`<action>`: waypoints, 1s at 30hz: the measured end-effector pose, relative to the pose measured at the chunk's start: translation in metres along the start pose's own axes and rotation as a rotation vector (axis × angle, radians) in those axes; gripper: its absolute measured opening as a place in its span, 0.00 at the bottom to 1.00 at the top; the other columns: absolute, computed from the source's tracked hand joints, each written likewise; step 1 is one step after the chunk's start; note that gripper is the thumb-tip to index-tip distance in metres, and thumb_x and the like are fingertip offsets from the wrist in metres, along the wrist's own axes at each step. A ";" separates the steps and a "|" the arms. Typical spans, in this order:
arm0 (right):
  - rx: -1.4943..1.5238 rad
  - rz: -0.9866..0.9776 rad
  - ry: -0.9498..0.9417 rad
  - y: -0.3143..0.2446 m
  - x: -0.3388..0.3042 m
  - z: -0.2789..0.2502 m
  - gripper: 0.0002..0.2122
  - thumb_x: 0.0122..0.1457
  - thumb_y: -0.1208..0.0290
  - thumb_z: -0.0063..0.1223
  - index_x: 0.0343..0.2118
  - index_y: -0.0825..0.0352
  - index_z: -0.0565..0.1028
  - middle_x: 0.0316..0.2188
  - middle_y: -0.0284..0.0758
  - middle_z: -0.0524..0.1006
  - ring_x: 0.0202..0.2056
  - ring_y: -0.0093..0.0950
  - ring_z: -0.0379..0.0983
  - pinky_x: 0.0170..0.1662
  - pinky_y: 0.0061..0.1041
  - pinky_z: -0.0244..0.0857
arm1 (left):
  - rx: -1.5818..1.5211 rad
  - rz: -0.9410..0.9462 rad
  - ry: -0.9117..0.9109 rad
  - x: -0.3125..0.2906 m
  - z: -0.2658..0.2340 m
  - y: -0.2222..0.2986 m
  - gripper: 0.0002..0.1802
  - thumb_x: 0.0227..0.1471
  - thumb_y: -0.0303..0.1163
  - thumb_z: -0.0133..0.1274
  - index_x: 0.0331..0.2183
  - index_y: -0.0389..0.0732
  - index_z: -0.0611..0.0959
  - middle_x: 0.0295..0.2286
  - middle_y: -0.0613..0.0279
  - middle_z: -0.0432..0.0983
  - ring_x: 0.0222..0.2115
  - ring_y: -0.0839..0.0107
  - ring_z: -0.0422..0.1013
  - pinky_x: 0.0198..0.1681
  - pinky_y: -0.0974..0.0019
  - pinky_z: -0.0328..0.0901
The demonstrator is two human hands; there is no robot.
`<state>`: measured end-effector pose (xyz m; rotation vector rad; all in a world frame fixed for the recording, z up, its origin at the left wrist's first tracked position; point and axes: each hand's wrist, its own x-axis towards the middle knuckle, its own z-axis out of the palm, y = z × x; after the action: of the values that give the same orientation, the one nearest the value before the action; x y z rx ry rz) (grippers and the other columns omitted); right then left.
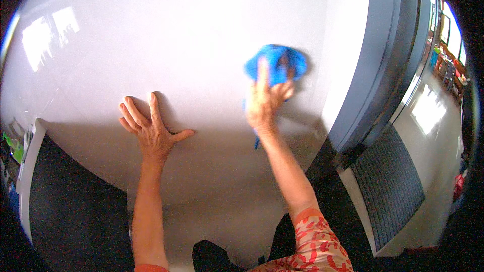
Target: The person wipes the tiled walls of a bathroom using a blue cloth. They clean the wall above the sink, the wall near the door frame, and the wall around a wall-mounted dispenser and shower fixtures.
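Observation:
A bright blue cloth (274,55) is bunched under my right hand (265,102), pressed against a smooth, pale, glossy surface (201,45). My right hand is slightly smeared by motion, with fingers lying over the cloth and a loose blue end hanging below the wrist. Farther left, my left hand (151,128) lies on the same surface with its fingers spread and the thumb pointing right. It holds nothing. Bright window reflections show on the surface at the upper left.
Right of the pale surface stands a dark grey frame (375,70). Beyond it a ribbed dark mat (390,186) lies on a shiny floor (431,146). A black panel (75,186) with a pale edge is at lower left, beside a green item (15,147).

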<state>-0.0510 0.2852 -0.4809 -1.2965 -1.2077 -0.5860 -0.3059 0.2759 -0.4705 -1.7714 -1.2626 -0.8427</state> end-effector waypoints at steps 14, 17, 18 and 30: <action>-0.073 -0.346 0.040 0.028 0.094 -0.027 0.24 0.50 0.59 0.53 0.52 0.42 0.65 0.60 0.39 0.53 0.58 0.45 0.48 0.52 0.51 0.41 | 0.003 0.029 0.047 0.009 -0.018 0.010 0.71 0.16 0.77 0.52 0.59 0.48 0.51 0.58 0.36 0.31 0.58 0.39 0.32 0.56 0.35 0.32; -0.183 -0.176 0.043 0.068 0.099 -0.030 0.26 0.52 0.59 0.50 0.56 0.52 0.61 0.60 0.44 0.52 0.58 0.46 0.46 0.53 0.50 0.38 | 0.028 0.040 0.039 0.009 -0.017 0.010 0.71 0.16 0.78 0.51 0.59 0.47 0.52 0.58 0.36 0.31 0.58 0.39 0.32 0.56 0.35 0.32; -0.112 -0.073 0.044 0.081 0.097 -0.031 0.28 0.55 0.57 0.46 0.59 0.55 0.56 0.59 0.48 0.51 0.58 0.45 0.44 0.54 0.50 0.34 | 0.032 0.038 0.047 0.009 -0.018 0.009 0.71 0.16 0.79 0.50 0.59 0.47 0.52 0.58 0.36 0.31 0.58 0.39 0.32 0.56 0.35 0.32; -0.028 0.401 -0.082 0.070 -0.030 -0.003 0.30 0.57 0.59 0.44 0.62 0.55 0.48 0.57 0.61 0.45 0.58 0.52 0.39 0.56 0.53 0.28 | -0.033 -0.038 -0.037 0.003 -0.007 0.003 0.71 0.14 0.72 0.59 0.60 0.52 0.51 0.58 0.35 0.27 0.59 0.38 0.28 0.54 0.32 0.34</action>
<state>0.0019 0.2915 -0.5359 -1.5480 -0.9688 -0.2611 -0.3023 0.2707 -0.4656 -1.8011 -1.3173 -0.8608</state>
